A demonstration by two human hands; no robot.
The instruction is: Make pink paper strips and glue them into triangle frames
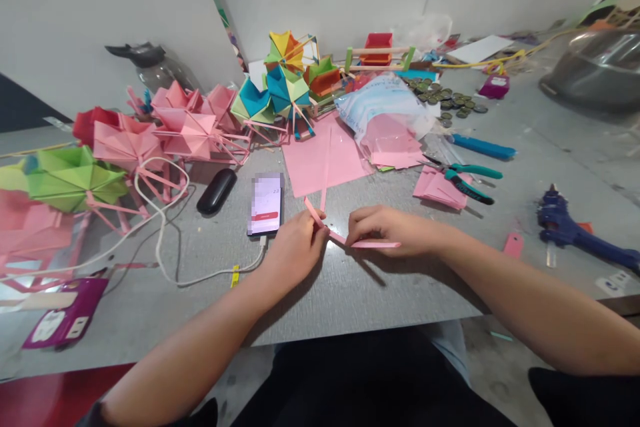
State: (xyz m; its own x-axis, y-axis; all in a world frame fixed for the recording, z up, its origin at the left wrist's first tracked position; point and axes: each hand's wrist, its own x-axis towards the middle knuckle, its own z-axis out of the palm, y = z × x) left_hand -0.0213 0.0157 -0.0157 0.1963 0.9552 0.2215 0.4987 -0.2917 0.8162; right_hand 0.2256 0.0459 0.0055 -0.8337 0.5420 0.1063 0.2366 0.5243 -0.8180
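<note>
Left hand (pixel 295 243) and right hand (pixel 393 228), both pinching one narrow pink paper strip (pixel 338 237); flat pink paper sheet (pixel 307 163) beyond them.

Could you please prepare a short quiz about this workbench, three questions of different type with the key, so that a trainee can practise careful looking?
1. Short answer: What do the left hand and the right hand both hold?
2. True or false: A white cable is plugged into the phone.
3. Multiple choice: Which of these lies farthest to the right in the picture?
a) the teal-handled pliers
b) the blue glue gun
c) the black case

Key:
1. A narrow pink strip
2. True
3. b
</note>
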